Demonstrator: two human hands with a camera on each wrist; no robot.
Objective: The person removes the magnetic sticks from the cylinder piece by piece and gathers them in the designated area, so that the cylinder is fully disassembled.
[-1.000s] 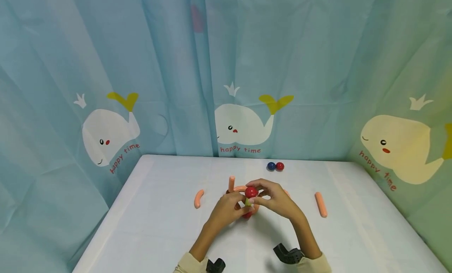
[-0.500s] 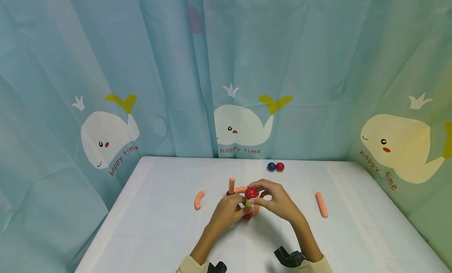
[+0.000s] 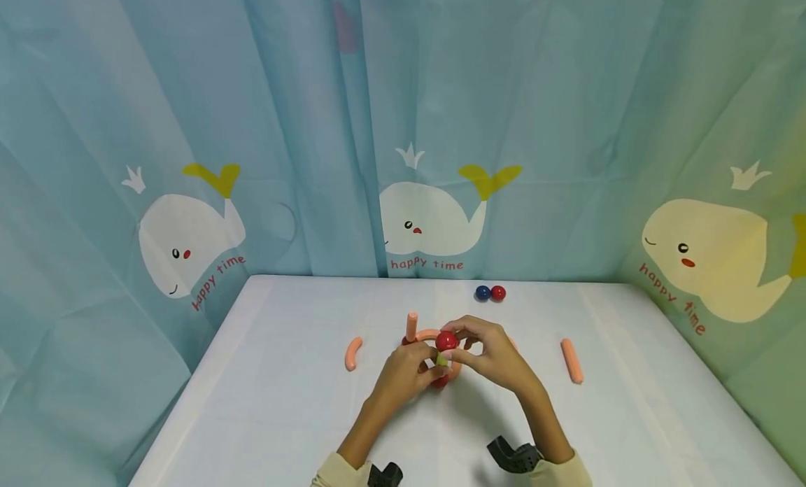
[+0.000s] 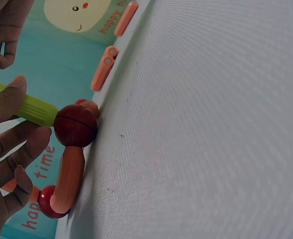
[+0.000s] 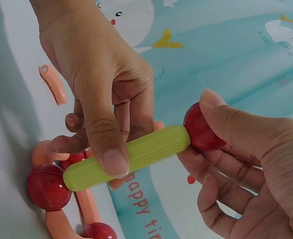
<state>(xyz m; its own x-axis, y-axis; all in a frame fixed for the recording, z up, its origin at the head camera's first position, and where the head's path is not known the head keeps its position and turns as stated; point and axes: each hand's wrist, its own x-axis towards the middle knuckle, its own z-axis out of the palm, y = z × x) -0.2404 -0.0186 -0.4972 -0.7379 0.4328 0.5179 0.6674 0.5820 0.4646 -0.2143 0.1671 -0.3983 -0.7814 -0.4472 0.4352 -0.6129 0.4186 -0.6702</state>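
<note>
My left hand [image 3: 403,371] pinches a ribbed green rod [image 5: 151,149] between thumb and fingers. The rod stands on a dark red ball [image 5: 48,186] low over the white table. At the rod's upper end sits another red ball [image 5: 204,127], held by the thumb and fingers of my right hand [image 3: 488,350]. The lower ball joins a curved orange piece [image 4: 69,179], part of a ring of orange pieces and red balls on the table. From the ring's far left rises an upright orange rod [image 3: 411,326]. My hands hide part of the ring in the head view.
Near the back edge of the table [image 3: 264,403] lie a blue ball [image 3: 482,293] and a red ball [image 3: 498,292], side by side. A short curved orange piece [image 3: 353,353] lies left, a straight orange rod [image 3: 571,361] right. Behind hangs a whale-print curtain [image 3: 302,214].
The head view has shifted very slightly. Both hands keep the same hold on the green rod and the upper red ball, and the loose pieces stay put.
</note>
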